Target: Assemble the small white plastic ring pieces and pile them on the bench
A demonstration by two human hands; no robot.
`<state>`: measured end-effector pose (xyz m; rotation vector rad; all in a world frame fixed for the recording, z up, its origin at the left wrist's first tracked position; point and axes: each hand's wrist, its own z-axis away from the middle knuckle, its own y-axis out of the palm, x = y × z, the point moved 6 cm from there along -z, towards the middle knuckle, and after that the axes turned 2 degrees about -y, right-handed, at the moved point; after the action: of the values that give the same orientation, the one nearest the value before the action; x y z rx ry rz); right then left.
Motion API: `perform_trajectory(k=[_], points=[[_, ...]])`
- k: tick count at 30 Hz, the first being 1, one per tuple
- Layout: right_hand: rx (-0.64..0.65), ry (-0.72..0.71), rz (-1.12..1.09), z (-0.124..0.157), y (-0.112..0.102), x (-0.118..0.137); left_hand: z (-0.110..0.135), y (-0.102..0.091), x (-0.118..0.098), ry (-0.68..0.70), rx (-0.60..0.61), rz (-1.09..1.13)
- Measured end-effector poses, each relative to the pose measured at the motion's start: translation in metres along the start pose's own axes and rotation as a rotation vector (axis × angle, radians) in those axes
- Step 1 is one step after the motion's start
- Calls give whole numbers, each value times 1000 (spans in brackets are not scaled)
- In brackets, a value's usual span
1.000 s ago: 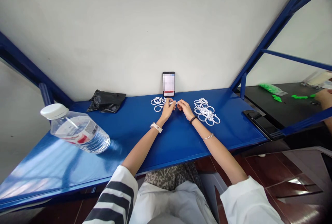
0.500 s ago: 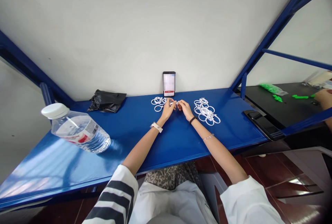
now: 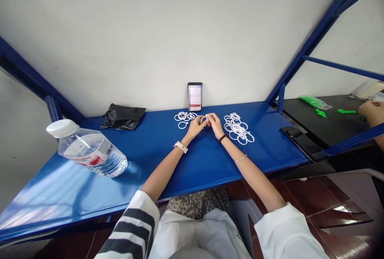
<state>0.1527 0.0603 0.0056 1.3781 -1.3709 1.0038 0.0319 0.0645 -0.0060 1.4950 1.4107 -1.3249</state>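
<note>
Between my two hands is a white plastic ring [image 3: 204, 119], held just above the blue table. My left hand [image 3: 196, 126] grips its left side with bent fingers. At its upper right, the fingertips of my right hand [image 3: 214, 124] pinch it and partly cover it. A small group of white rings [image 3: 183, 125] lies on the table to the left of my hands. A larger heap of similar rings [image 3: 238, 130], each with a small knob, is spread to the right.
A phone [image 3: 195, 97] leans on the wall behind my hands. A black plastic bag [image 3: 123, 116] and a water bottle [image 3: 93, 151] are at the left. Another phone [image 3: 301, 141] lies at the right edge. Beyond the blue frame, another person's hand [image 3: 373, 111] is near green pieces [image 3: 320, 113].
The ring in my fingers has turned, so its round opening now faces me. My hands have stayed in nearly the same place. The other person's hand has moved left.
</note>
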Motion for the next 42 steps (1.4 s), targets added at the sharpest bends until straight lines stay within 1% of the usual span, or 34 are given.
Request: perform_trajectory(k=[11,16,19,25,29,37,42], points=[[27,67,-93,-1,-3,-3,3,2,-8,9,55,-40],[33,83,-119,-3,-5,-5,3,3,-6,10,64,-47],[34,77,-130,-3,-4,-7,3,3,-4,12,55,-40],[-12,108,-161,-2,-3,-9,3,2,-7,15,23,-10],[16,108,-144,-1,-1,-6,2,1,-10,35,22,6],[29,117,-133,-2,0,-7,1,-1,-7,-17,-6,31],[85,105,-100,-1,4,-5,3,-3,-11,-9,1,30]])
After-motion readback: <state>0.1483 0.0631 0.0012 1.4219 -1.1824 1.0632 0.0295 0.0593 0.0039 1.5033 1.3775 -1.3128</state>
